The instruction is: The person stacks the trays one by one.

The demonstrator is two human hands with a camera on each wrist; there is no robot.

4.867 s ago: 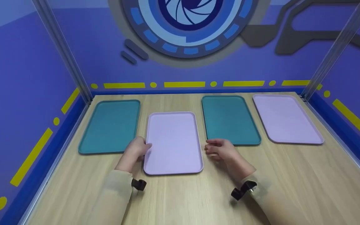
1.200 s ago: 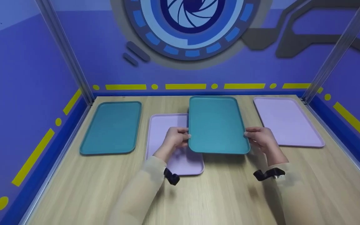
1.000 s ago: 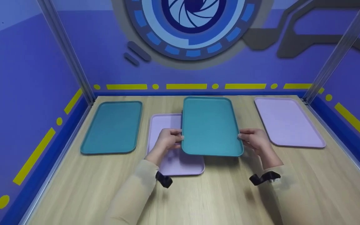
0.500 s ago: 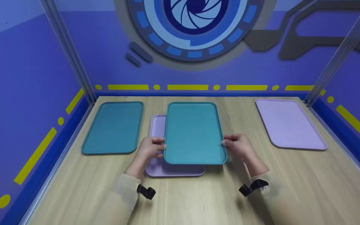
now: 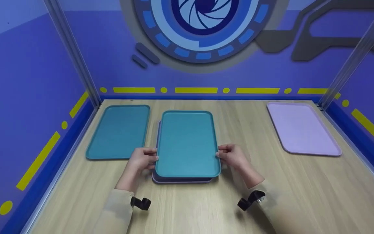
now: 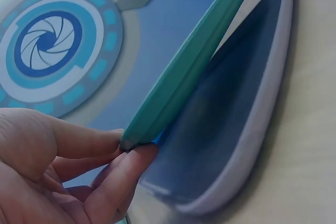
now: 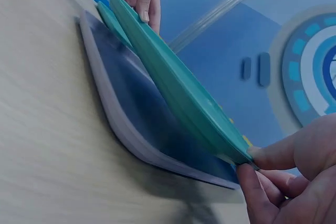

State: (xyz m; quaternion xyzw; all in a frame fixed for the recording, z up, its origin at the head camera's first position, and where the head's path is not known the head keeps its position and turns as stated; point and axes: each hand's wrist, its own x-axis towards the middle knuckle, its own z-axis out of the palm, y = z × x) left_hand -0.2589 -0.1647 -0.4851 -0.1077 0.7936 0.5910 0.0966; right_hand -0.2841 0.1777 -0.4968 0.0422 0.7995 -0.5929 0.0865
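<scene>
Between both hands a green tray (image 5: 188,143) hangs just above a pale purple tray (image 5: 182,182), covering most of it. My left hand (image 5: 140,159) pinches the green tray's left rim between thumb and fingers. At the opposite rim, my right hand (image 5: 234,156) pinches it the same way. Both wrist views show a gap between the green tray and the purple tray (image 6: 262,114) beneath, which lies on the table in shadow. The green tray (image 7: 173,82) looks tilted against the lower one in the right wrist view.
A second green tray (image 5: 118,133) lies flat at the left, close to my left hand. Another pale purple tray (image 5: 304,128) lies at the far right. The wooden table (image 5: 187,208) is bordered by blue-purple panels at the back and both sides.
The green tray was lifted from its place between the two purple trays. It moved left and nearer to me, over the middle purple tray, with both hands holding it.
</scene>
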